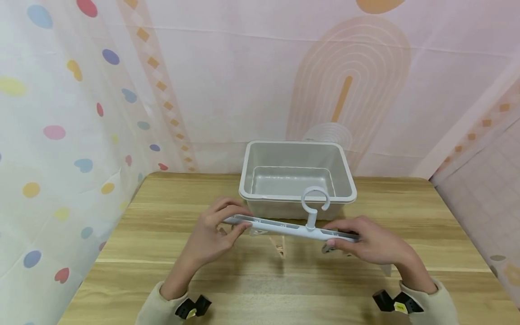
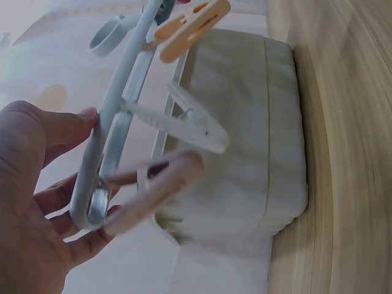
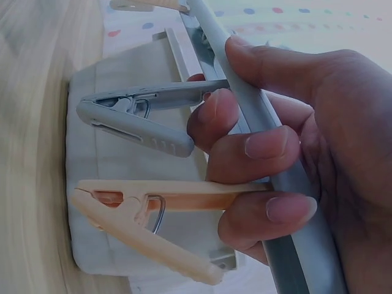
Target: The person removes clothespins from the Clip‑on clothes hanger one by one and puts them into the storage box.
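Observation:
A white clip hanger [image 1: 280,227] with a round open hook [image 1: 307,205] is held level above the table. My left hand [image 1: 211,234] pinches its left end between thumb and fingers. At the other end my right hand [image 1: 371,241] grips the bar, fingers curled round it. Clothes pegs hang below the bar. The left wrist view has an orange peg [image 2: 195,32], a white peg [image 2: 205,136] and a blurred pinkish-brown peg [image 2: 162,193]. Beside my right fingers, a grey peg [image 3: 138,131] and an orange peg [image 3: 144,229] hang in the right wrist view.
A light grey plastic bin [image 1: 280,209] stands behind the hanger, at the back of the wooden table [image 1: 260,289]. Behind the table hangs a patterned curtain [image 1: 243,81], which also covers the left side.

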Demonstrator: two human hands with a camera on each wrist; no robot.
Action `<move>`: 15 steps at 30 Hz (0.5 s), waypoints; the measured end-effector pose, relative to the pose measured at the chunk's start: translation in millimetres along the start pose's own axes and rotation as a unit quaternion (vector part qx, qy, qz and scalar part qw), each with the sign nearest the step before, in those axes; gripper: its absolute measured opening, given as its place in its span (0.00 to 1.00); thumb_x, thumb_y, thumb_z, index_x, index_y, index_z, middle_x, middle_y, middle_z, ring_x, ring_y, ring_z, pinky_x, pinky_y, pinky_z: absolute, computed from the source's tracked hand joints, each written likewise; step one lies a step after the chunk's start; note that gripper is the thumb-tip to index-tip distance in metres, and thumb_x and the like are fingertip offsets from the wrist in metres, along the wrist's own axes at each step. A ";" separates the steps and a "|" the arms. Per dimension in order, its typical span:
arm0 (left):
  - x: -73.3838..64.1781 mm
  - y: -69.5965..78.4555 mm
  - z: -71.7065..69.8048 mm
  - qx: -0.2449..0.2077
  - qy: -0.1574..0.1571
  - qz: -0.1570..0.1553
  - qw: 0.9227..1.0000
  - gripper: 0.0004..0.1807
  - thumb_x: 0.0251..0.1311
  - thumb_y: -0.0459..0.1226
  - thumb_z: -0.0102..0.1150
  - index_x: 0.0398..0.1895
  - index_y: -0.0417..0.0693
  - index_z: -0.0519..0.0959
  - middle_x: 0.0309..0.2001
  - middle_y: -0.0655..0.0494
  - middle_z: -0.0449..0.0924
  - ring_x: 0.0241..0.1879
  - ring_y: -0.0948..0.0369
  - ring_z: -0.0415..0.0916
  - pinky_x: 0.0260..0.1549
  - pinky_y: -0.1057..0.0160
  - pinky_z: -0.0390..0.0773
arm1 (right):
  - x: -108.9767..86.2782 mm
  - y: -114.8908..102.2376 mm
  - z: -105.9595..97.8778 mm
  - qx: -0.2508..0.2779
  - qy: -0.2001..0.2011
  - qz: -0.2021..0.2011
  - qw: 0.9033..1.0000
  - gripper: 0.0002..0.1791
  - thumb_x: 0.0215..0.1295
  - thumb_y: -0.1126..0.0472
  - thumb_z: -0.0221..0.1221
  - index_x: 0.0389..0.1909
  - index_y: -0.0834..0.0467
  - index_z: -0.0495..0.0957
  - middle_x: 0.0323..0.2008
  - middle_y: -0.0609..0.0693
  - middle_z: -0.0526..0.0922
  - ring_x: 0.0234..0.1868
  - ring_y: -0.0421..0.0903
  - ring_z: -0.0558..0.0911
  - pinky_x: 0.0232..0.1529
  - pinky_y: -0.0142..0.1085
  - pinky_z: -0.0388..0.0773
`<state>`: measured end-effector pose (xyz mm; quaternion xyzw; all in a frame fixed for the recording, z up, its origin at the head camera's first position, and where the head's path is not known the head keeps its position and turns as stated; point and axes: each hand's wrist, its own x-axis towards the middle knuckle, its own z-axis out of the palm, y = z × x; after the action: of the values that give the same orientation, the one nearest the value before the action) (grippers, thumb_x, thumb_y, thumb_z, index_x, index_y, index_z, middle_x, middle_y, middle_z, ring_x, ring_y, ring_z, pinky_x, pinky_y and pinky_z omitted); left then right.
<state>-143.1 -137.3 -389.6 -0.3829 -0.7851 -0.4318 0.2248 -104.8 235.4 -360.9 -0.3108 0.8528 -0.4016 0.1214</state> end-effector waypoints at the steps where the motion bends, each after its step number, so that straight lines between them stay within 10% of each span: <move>1: -0.6 -0.6 -1.2 -0.003 -0.001 -0.009 1.000 0.16 0.55 0.30 0.75 0.46 0.51 0.87 0.45 0.58 0.83 0.47 0.61 0.79 0.38 0.74 0.77 | -0.7 0.3 -0.7 0.000 0.001 -0.002 1.000 0.11 0.74 0.54 0.61 0.54 0.48 0.83 0.30 0.38 0.84 0.22 0.29 0.71 0.19 0.28 0.70; 5: -2.5 -3.1 -5.7 -0.013 0.001 -0.046 0.999 0.23 0.56 0.31 0.75 0.55 0.52 0.84 0.48 0.58 0.84 0.50 0.60 0.80 0.51 0.69 0.76 | -3.6 2.1 -3.7 -0.001 0.006 -0.009 1.000 0.11 0.75 0.55 0.60 0.54 0.49 0.82 0.30 0.38 0.84 0.22 0.29 0.72 0.20 0.28 0.71; 15: -10.8 -10.5 -7.7 -0.074 -0.009 -0.121 0.990 0.31 0.58 0.29 0.73 0.66 0.44 0.75 0.47 0.55 0.85 0.47 0.63 0.81 0.42 0.65 0.83 | -12.2 6.0 -10.7 -0.025 0.040 -0.019 0.999 0.11 0.73 0.59 0.62 0.52 0.44 0.82 0.30 0.36 0.84 0.25 0.32 0.76 0.25 0.30 0.76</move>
<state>-144.7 -151.8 -398.2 -0.3041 -0.7938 -0.5091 0.1348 -102.8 252.4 -359.1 -0.3133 0.8609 -0.3944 0.0721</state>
